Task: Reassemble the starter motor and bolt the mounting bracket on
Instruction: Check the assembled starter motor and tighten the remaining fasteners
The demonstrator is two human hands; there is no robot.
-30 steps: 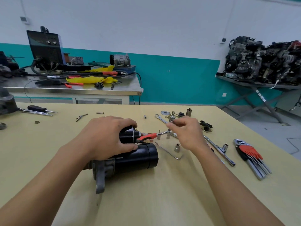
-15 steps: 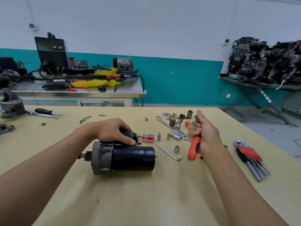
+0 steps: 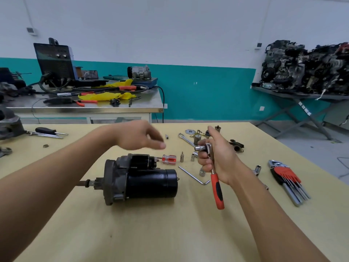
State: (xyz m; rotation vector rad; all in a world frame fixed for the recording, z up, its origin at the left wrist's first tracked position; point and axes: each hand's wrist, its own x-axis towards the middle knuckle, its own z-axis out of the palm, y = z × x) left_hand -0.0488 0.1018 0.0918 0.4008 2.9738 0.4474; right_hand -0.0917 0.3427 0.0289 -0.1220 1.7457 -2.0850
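Note:
The black starter motor (image 3: 143, 178) lies on its side on the yellow table (image 3: 170, 233), its grey nose housing and shaft pointing left. My left hand (image 3: 139, 136) hovers above and behind it, fingers relaxed, holding nothing. To the motor's right my right hand (image 3: 217, 157) grips a ratchet wrench (image 3: 217, 186) near its head, a socket facing left and the red handle hanging down toward me. A small red stubby screwdriver (image 3: 169, 159) lies just behind the motor's solenoid.
Loose sockets (image 3: 202, 172), an L-shaped hex key (image 3: 192, 175), a spanner (image 3: 186, 138), a washer and small motor parts lie behind my right hand. A red hex key set (image 3: 287, 178) sits at the right. Screwdrivers (image 3: 47, 132) and a grey housing (image 3: 9, 123) lie far left.
My left hand has let go of the motor and lifted above it, drifting right. My right hand has raised the ratchet, its handle now hanging lower, head turned toward the left.

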